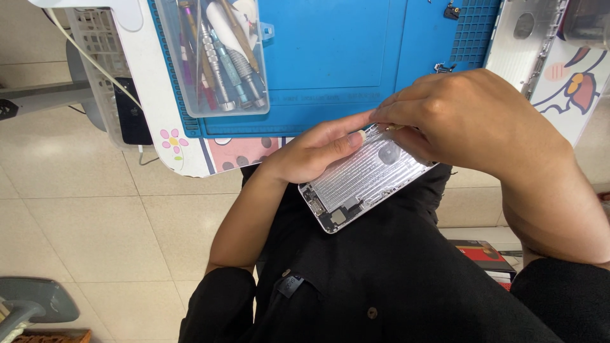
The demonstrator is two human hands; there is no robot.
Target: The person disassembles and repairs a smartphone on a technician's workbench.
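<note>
A silver phone housing, opened with its inner side up, is held over my lap just below the table edge. My left hand grips its left side, thumb lying along the upper edge. My right hand covers the upper right end, fingertips pinched together at the housing's top edge; anything small between them is hidden. Small components show at the housing's lower left end.
A blue work mat lies on the table with a clear plastic box of screwdrivers at its left. Another silver housing rests at the top right. A white basket stands at the left; tiled floor below.
</note>
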